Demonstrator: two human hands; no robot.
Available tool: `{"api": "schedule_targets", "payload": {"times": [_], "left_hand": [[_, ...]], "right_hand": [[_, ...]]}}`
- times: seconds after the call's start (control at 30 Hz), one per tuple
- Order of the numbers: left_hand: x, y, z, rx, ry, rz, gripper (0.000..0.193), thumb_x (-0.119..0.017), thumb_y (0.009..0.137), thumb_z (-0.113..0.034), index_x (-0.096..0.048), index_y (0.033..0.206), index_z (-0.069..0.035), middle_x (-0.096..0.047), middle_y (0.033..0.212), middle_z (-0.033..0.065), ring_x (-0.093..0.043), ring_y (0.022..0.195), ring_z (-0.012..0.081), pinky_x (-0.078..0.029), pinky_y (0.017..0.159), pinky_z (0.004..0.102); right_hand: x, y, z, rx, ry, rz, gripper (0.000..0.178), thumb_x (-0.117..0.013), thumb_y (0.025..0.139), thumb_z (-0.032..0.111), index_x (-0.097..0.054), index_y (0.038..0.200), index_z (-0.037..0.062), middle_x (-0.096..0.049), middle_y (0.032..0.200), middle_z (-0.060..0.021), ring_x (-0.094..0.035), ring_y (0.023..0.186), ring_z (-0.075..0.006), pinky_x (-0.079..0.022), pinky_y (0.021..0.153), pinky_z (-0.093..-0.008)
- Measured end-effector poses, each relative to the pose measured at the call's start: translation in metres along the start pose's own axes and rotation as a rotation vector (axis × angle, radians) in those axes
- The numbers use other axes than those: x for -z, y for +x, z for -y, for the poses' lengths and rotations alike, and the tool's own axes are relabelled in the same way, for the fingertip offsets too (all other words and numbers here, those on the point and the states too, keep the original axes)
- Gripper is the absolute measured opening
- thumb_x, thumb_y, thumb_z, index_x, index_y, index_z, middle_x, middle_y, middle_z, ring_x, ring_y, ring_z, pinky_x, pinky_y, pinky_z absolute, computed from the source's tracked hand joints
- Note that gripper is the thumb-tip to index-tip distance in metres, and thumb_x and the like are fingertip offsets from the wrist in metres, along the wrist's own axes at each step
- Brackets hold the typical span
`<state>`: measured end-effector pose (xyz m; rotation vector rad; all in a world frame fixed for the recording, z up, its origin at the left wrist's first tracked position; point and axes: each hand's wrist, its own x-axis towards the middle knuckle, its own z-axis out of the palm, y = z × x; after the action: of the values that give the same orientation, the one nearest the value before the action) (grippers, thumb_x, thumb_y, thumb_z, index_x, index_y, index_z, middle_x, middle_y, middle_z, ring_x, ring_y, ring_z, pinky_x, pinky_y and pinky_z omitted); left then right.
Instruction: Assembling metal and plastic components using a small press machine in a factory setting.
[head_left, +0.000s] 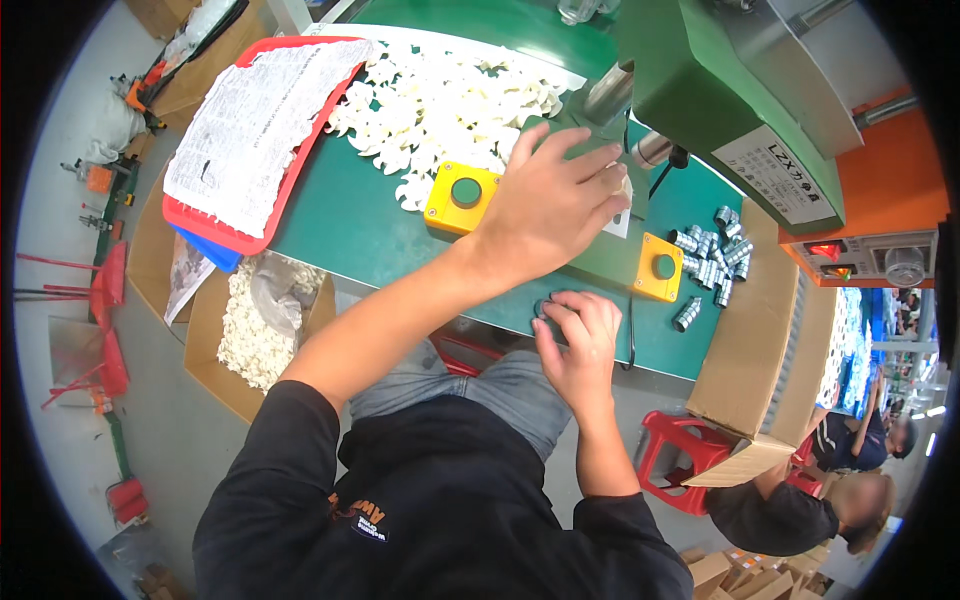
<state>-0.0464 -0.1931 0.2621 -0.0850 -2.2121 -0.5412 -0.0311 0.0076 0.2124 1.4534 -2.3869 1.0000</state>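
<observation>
Over the base of a green press [720, 110], my left hand [545, 205] is held palm down. Its fingertips close around a small cream plastic piece [622, 190], mostly hidden beneath them. My right hand [582, 345] is lower, by the table's front edge, with thumb and forefinger curled at a small dark metal sleeve [541, 308]. Yellow button boxes with green buttons flank the press base: the left box [450, 212] is beside my left wrist, the right box [657, 268] beyond my right hand. Cream plastic pieces [430, 110] spread across the table's far side.
Several silver metal sleeves [712, 262] lie at right, beside a cardboard box [745, 330]. A red tray [270, 225] with a printed sheet is at left, above a carton of white pieces [250, 340]. A red stool [680, 455] and other people [775, 510] are at lower right.
</observation>
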Motion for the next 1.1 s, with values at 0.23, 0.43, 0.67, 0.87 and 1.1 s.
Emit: {"api": "schedule_targets", "payload": {"times": [0.23, 0.43, 0.67, 0.87, 1.1], "left_hand": [[0.026, 0.008, -0.003, -0.169, 0.177, 0.178, 0.036, -0.069, 0.09, -0.035, -0.071, 0.114, -0.008, -0.067, 0.128, 0.0098, -0.055, 0.125, 0.0331, -0.036, 0.113, 0.0563], [0.079, -0.019, 0.004, 0.007, 0.189, 0.126, 0.042, -0.079, 0.08, -0.016, -0.069, 0.118, -0.004, -0.069, 0.111, 0.0101, -0.061, 0.105, 0.0332, -0.047, 0.096, 0.0467], [0.107, -0.059, 0.018, -0.018, 0.307, 0.187, 0.033, -0.077, 0.08, -0.014, -0.073, 0.11, -0.002, -0.071, 0.105, 0.0092, -0.061, 0.097, 0.0291, -0.047, 0.09, 0.0444], [0.104, -0.065, 0.004, -0.016, 0.376, 0.276, 0.036, -0.074, 0.085, -0.014, -0.069, 0.117, -0.001, -0.065, 0.119, 0.009, -0.058, 0.098, 0.0263, -0.046, 0.091, 0.042], [0.116, -0.047, 0.012, 0.167, 0.122, 0.226, 0.025, -0.074, 0.086, -0.012, -0.073, 0.108, 0.0, -0.072, 0.094, 0.0121, -0.06, 0.086, 0.03, -0.051, 0.079, 0.0406]], "right_hand": [[0.005, 0.001, 0.004, 0.024, 0.018, 0.037, 0.036, -0.085, 0.073, 0.013, -0.07, 0.105, 0.0082, -0.065, 0.113, -0.0095, -0.06, 0.106, -0.0328, -0.043, 0.095, -0.0469], [0.042, 0.002, -0.024, 0.054, -0.052, -0.238, 0.039, -0.08, 0.074, 0.008, -0.068, 0.11, 0.0021, -0.066, 0.113, -0.0153, -0.062, 0.105, -0.0351, -0.049, 0.092, -0.0466], [0.061, 0.018, -0.061, -0.066, -0.245, -0.239, 0.049, -0.08, 0.075, 0.015, -0.066, 0.118, -0.0027, -0.06, 0.127, -0.0193, -0.057, 0.115, -0.0383, -0.046, 0.1, -0.0468], [0.056, 0.021, -0.064, -0.086, -0.216, -0.288, 0.042, -0.08, 0.076, 0.01, -0.066, 0.113, -0.0021, -0.06, 0.124, -0.0184, -0.058, 0.112, -0.0375, -0.048, 0.097, -0.045], [0.042, -0.003, -0.025, 0.012, -0.308, -0.36, 0.053, -0.082, 0.074, 0.022, -0.067, 0.12, 0.0015, -0.06, 0.122, -0.0167, -0.055, 0.114, -0.0376, -0.042, 0.099, -0.0487]]}}
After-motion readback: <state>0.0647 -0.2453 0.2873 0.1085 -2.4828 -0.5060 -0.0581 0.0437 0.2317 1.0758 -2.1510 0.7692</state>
